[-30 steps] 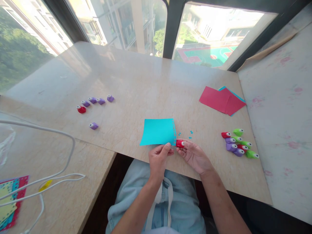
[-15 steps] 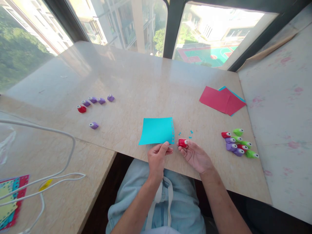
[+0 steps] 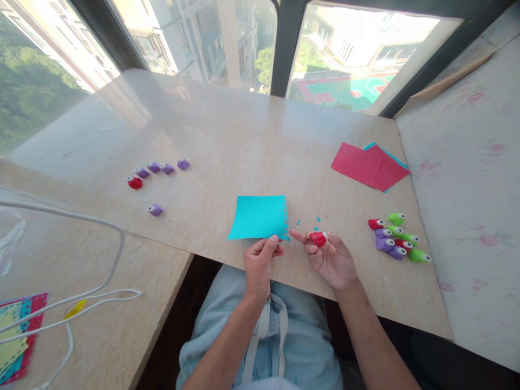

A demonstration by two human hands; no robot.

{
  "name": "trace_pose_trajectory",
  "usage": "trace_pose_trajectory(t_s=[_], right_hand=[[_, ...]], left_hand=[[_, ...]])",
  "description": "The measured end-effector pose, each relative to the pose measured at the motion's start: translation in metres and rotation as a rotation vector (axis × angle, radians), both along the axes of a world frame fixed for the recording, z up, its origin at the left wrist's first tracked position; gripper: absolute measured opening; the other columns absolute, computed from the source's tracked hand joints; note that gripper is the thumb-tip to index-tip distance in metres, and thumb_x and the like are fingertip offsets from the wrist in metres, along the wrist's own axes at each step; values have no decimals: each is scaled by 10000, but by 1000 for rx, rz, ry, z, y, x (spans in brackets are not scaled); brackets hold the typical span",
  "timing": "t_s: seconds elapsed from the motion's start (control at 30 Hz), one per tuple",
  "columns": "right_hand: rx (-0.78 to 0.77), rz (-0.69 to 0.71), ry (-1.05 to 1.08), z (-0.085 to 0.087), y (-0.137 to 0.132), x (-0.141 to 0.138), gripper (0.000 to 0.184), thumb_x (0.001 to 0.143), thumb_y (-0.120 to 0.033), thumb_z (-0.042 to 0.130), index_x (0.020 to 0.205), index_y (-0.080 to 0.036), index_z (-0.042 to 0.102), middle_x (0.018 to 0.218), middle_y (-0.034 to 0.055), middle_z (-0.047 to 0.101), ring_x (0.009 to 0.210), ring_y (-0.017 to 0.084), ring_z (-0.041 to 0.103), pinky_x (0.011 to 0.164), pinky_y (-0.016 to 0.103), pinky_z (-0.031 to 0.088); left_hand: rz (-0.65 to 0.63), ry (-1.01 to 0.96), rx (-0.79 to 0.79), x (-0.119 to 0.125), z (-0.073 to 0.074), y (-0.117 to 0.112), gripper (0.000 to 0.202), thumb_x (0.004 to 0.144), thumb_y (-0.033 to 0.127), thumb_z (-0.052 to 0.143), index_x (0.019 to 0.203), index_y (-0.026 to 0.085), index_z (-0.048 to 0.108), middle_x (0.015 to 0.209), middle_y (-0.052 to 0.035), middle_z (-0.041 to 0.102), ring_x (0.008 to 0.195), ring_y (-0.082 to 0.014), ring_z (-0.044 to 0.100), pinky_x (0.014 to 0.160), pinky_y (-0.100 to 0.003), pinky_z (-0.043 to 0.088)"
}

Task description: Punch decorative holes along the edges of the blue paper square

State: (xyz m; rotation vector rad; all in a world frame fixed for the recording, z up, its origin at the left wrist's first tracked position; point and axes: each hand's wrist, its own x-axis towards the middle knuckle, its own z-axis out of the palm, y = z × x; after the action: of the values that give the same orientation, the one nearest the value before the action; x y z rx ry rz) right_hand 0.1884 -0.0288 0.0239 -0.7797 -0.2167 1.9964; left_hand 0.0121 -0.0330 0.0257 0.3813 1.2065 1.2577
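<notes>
My left hand point(image 3: 260, 264) pinches the near edge of a turquoise sheet of paper point(image 3: 258, 216) between thumb and fingers. A column of small punched holes runs down the sheet's right edge. In my right hand point(image 3: 333, 262) lies a small red craft punch point(image 3: 319, 239) with a white button, tilted, with the fingers round it. My right index finger stretches left, its tip close to the paper's lower right corner, where a tiny turquoise bit shows. A few punched-out paper bits point(image 3: 317, 222) lie on the table just beyond the right hand.
Several green, purple and red craft punches point(image 3: 397, 238) cluster at the right; more purple ones and a red punch point(image 3: 134, 182) stand at the left. Red paper sheets point(image 3: 368, 165) lie at the back right. A white cable point(image 3: 117, 254) and punched coloured sheets point(image 3: 24, 330) lie at the left.
My right hand has turned the red punch and drawn it slightly right, away from the paper, and its index finger now extends toward the sheet's corner. The left hand keeps its pinch.
</notes>
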Motion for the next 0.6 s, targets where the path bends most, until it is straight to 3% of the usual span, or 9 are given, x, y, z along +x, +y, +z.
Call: trace_pose_trajectory(t_s=[0.1,0.23,0.47,0.6], right_hand=[[15,-37,-17,-2,-2,-2,288,780,-378,733,944,-143,749,1230,144,690,681,83,653,633,137,572],[7,-87,-47,-3,-3,-3,272,752,-352,770,958,-176,745,988,64,762,656,91,641,605,149,565],[-79,-167,-48,4,-3,-1,321,727,-338,795,979,-145,748,788,26,735,600,83,620,552,142,540],[-97,-221,-150,8,-6,7,342,709,-410,818,928,-155,754,716,19,711,554,87,601,487,151,511]], left_hand=[[4,-4,0,0,0,1,266,731,373,790,661,126,721,643,-44,695,597,-115,611,623,-222,519],[-2,-28,1,-1,2,3,273,725,372,794,655,126,698,627,-38,687,589,-118,620,608,-220,526],[-12,-67,-19,-2,4,4,282,692,371,812,666,126,675,623,-32,691,572,-119,631,591,-220,544],[-27,-74,-17,-4,4,5,296,680,377,817,654,127,659,619,-32,688,577,-120,633,592,-221,545]])
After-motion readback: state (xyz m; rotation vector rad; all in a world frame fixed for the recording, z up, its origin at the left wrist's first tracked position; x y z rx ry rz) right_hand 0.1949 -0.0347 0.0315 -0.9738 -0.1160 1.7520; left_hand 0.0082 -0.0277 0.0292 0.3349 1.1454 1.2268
